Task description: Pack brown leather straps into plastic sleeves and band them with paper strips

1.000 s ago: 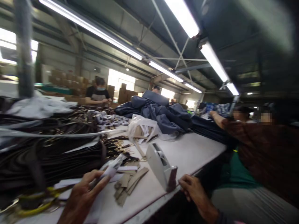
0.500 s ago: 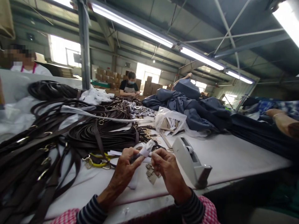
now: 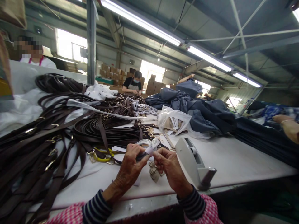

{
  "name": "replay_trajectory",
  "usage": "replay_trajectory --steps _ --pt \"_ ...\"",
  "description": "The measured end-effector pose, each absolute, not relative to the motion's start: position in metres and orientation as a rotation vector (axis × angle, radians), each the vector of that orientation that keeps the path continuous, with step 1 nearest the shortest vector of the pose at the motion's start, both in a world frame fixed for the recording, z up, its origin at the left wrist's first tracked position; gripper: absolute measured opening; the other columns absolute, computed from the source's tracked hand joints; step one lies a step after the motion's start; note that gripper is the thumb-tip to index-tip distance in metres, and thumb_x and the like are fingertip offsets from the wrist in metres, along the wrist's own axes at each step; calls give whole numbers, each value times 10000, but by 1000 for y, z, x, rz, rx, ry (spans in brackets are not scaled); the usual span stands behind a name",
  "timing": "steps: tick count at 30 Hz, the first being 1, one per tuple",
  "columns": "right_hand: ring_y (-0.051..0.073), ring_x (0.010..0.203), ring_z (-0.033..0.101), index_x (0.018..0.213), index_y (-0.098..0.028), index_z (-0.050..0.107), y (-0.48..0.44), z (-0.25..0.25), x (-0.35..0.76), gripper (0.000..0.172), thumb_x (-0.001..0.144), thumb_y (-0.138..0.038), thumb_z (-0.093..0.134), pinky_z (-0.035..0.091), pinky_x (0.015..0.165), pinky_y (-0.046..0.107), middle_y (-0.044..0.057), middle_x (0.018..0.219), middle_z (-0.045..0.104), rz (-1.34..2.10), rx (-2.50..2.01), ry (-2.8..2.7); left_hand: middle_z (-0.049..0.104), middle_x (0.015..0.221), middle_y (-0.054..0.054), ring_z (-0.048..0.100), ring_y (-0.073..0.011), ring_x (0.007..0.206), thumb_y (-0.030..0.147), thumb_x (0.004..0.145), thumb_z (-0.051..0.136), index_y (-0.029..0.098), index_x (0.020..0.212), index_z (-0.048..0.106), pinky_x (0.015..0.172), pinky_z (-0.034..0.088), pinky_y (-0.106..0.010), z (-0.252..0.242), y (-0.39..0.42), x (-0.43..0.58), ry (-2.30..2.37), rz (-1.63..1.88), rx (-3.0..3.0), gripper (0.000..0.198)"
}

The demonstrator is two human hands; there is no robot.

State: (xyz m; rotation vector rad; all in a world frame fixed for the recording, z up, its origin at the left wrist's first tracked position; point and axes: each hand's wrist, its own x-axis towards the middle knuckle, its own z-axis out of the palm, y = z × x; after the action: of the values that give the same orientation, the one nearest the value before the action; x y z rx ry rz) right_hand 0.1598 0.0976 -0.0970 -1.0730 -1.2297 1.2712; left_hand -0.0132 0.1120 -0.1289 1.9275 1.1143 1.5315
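Note:
My left hand (image 3: 129, 166) is closed around a small dark bundle in clear plastic (image 3: 153, 143), perhaps a coiled strap. A white paper band (image 3: 149, 150) goes around it. The fingertips of my right hand (image 3: 169, 168) are pinched together against the band's end; whatever lies between them is too small to make out. Just below the hands, several beige tags (image 3: 154, 175) rest on the table. A grey tape dispenser (image 3: 192, 161) stands to the right of my right hand. Left of my left hand lies a yellow-covered strap piece (image 3: 100, 159) with metal clips.
Dark brown straps with brass hardware (image 3: 112, 132) are heaped over the left side of the white table (image 3: 233, 158). Behind the dispenser sit an open plastic bag of labels (image 3: 174, 121) and a pile of dark blue fabric (image 3: 201, 109). Co-workers (image 3: 134, 85) are farther back.
My right fingertips have come in against the end of the white band. The whole view has shifted slightly, so things appear a little farther right.

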Motion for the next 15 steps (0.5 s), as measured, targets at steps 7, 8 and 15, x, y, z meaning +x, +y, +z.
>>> replay_trajectory --steps 7,8,15 --pt "49 399 428 685 -139 620 102 -103 166 493 682 -552 889 274 375 173 -12 548 608 1277 -1165 -1235 621 894 -46 490 -276 984 356 950 665 222 838 641 869 417 -390 -130 109 -15 1091 1456 1972 176" --pt "50 398 429 694 -136 626 103 -105 166 499 675 -559 890 265 372 172 -10 550 610 1290 -1171 -1223 620 903 -48 487 -278 991 347 947 665 222 846 644 876 416 -393 -131 110 -15 1092 1451 1983 163" --pt "40 395 420 675 -149 572 101 -119 163 567 618 -599 912 255 365 159 -26 542 590 1358 -1173 -1106 650 916 -50 501 -289 996 363 938 655 236 848 665 880 419 -405 -139 115 -13 1130 1438 1937 156"
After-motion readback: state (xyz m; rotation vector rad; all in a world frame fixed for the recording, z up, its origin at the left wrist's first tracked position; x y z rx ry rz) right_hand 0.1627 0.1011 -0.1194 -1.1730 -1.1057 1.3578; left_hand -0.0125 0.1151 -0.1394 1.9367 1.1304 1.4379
